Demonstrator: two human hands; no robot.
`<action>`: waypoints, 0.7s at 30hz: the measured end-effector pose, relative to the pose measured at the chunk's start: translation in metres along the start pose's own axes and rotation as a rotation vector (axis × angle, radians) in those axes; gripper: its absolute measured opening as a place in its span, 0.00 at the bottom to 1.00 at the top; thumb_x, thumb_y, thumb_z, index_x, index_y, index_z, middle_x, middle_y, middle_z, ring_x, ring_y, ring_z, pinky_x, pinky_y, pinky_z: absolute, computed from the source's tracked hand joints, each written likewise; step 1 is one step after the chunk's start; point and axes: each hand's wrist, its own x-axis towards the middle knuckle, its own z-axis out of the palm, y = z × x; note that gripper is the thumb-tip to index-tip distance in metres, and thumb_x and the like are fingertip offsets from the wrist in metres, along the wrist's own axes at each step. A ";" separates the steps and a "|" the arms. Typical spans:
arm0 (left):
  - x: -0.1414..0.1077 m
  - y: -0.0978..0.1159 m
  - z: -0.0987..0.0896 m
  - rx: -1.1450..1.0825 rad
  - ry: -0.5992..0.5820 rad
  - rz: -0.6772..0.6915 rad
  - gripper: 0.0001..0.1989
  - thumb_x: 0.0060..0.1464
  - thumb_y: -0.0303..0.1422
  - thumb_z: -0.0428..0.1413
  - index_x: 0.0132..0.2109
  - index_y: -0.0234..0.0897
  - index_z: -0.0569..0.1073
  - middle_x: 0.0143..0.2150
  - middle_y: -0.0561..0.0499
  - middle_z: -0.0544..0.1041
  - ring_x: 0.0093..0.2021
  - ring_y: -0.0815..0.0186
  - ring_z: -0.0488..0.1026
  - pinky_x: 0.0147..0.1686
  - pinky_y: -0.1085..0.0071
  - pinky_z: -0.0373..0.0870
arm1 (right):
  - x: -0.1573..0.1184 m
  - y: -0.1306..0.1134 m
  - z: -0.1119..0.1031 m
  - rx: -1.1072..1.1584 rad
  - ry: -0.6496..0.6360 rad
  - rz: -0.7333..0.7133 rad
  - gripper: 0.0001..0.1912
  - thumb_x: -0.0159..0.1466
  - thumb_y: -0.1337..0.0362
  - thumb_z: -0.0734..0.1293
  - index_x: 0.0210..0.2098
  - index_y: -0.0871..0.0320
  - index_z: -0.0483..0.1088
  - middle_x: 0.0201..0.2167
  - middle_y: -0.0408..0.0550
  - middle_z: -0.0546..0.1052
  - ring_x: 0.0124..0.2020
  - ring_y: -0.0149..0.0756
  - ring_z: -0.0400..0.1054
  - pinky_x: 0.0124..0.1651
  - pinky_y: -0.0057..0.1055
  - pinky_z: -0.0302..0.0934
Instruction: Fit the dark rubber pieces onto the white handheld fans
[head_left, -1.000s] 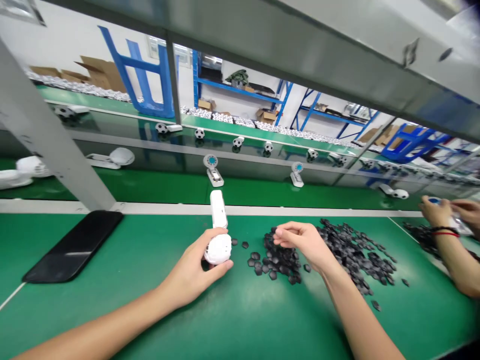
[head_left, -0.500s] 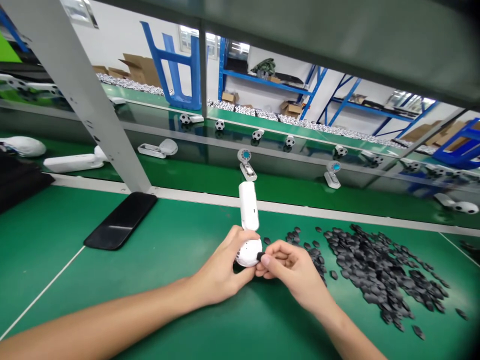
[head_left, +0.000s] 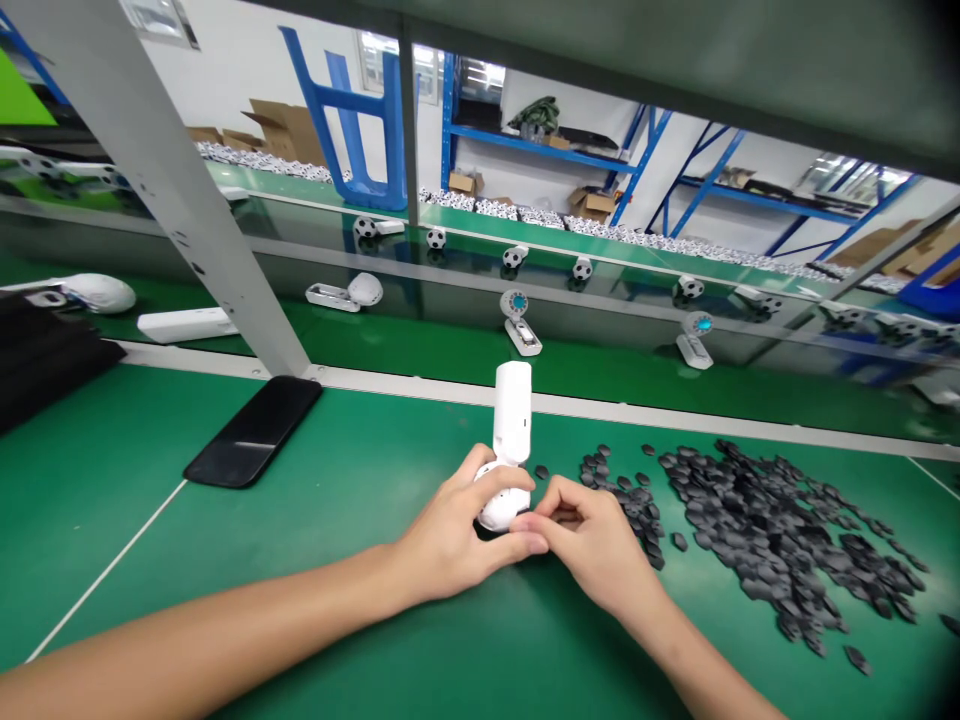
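Note:
My left hand [head_left: 457,535] is closed around the round head of a white handheld device [head_left: 513,410], whose long handle points away from me over the green bench. At the lower right of that ball-shaped head is my right hand [head_left: 592,540], thumb and fingers pinched together. A dark sliver of a small black piece [head_left: 523,513] shows by the right thumb, against the head; most of it is hidden. To the right lies a large heap of small flat black pieces [head_left: 780,540], with a smaller group [head_left: 637,510] nearer my right hand.
A black phone [head_left: 255,435] lies on the bench to the left, beside a slanted grey post [head_left: 217,220]. Beyond the bench's pale edge, a green conveyor belt [head_left: 420,345] carries several white devices [head_left: 523,335]. Soccer-ball-patterned pieces [head_left: 512,257] stand farther back.
The right hand has pressed the black piece closer against the head, where it is now mostly covered. The left thumb has come next to the right thumb. Devices on the belt have shifted right.

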 end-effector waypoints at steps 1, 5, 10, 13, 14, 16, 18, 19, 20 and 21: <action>0.000 0.001 0.000 0.007 -0.005 0.001 0.18 0.56 0.41 0.66 0.52 0.45 0.74 0.45 0.51 0.65 0.41 0.64 0.69 0.45 0.67 0.69 | 0.001 0.002 0.000 -0.029 -0.009 -0.021 0.19 0.61 0.54 0.76 0.23 0.55 0.67 0.21 0.40 0.75 0.23 0.33 0.66 0.26 0.28 0.57; 0.003 0.002 -0.003 -0.024 -0.058 0.029 0.16 0.56 0.41 0.66 0.50 0.44 0.75 0.42 0.51 0.67 0.42 0.62 0.70 0.44 0.67 0.69 | -0.001 -0.004 -0.004 -0.159 -0.083 -0.216 0.14 0.67 0.59 0.71 0.27 0.55 0.66 0.27 0.40 0.75 0.28 0.33 0.67 0.31 0.28 0.59; 0.008 -0.002 -0.011 -0.151 -0.025 -0.083 0.12 0.64 0.43 0.57 0.48 0.42 0.74 0.42 0.51 0.72 0.38 0.64 0.69 0.40 0.69 0.66 | -0.002 -0.022 -0.042 -0.384 -0.233 -0.333 0.15 0.77 0.60 0.56 0.45 0.51 0.75 0.41 0.44 0.80 0.41 0.37 0.74 0.46 0.31 0.65; 0.010 -0.003 -0.018 -0.246 -0.033 -0.187 0.14 0.65 0.46 0.56 0.47 0.42 0.72 0.37 0.54 0.70 0.32 0.67 0.65 0.32 0.72 0.62 | 0.000 -0.017 -0.081 -0.561 -0.089 -0.239 0.14 0.76 0.57 0.59 0.50 0.49 0.76 0.48 0.45 0.82 0.48 0.41 0.75 0.52 0.34 0.64; 0.010 -0.003 -0.020 -0.280 -0.044 -0.214 0.14 0.64 0.47 0.55 0.47 0.42 0.72 0.34 0.54 0.69 0.30 0.68 0.64 0.30 0.72 0.61 | 0.001 -0.013 -0.095 -0.621 -0.040 -0.201 0.13 0.75 0.57 0.61 0.48 0.49 0.77 0.48 0.46 0.82 0.48 0.42 0.75 0.52 0.35 0.64; 0.010 -0.003 -0.023 -0.309 -0.067 -0.246 0.15 0.65 0.47 0.55 0.47 0.41 0.72 0.32 0.55 0.68 0.29 0.68 0.63 0.29 0.73 0.60 | 0.002 -0.003 -0.117 -0.703 0.000 -0.111 0.10 0.73 0.57 0.64 0.43 0.50 0.78 0.42 0.46 0.83 0.42 0.43 0.76 0.44 0.35 0.65; 0.010 -0.004 -0.023 -0.264 -0.073 -0.256 0.15 0.65 0.48 0.55 0.48 0.42 0.72 0.33 0.55 0.68 0.30 0.68 0.64 0.29 0.73 0.60 | 0.001 0.006 -0.132 -0.730 -0.022 -0.014 0.08 0.70 0.57 0.66 0.40 0.50 0.77 0.35 0.45 0.82 0.34 0.40 0.74 0.36 0.33 0.63; 0.009 -0.005 -0.023 -0.229 -0.073 -0.260 0.16 0.65 0.48 0.55 0.50 0.43 0.72 0.34 0.55 0.69 0.30 0.68 0.64 0.30 0.73 0.61 | 0.000 0.009 -0.136 -0.730 -0.042 0.031 0.07 0.69 0.57 0.67 0.39 0.51 0.76 0.32 0.44 0.81 0.31 0.40 0.74 0.33 0.32 0.61; 0.009 -0.007 -0.022 -0.196 -0.065 -0.261 0.16 0.65 0.49 0.55 0.52 0.45 0.72 0.36 0.55 0.70 0.31 0.68 0.64 0.30 0.73 0.62 | -0.001 0.012 -0.139 -0.724 -0.061 0.072 0.06 0.67 0.57 0.69 0.39 0.51 0.76 0.31 0.44 0.81 0.30 0.39 0.73 0.31 0.32 0.60; 0.008 -0.009 -0.021 -0.172 -0.050 -0.261 0.16 0.65 0.49 0.55 0.53 0.46 0.72 0.37 0.55 0.70 0.31 0.68 0.65 0.31 0.73 0.63 | -0.002 0.013 -0.139 -0.715 -0.075 0.109 0.06 0.66 0.58 0.70 0.39 0.51 0.76 0.30 0.43 0.81 0.29 0.39 0.73 0.30 0.31 0.59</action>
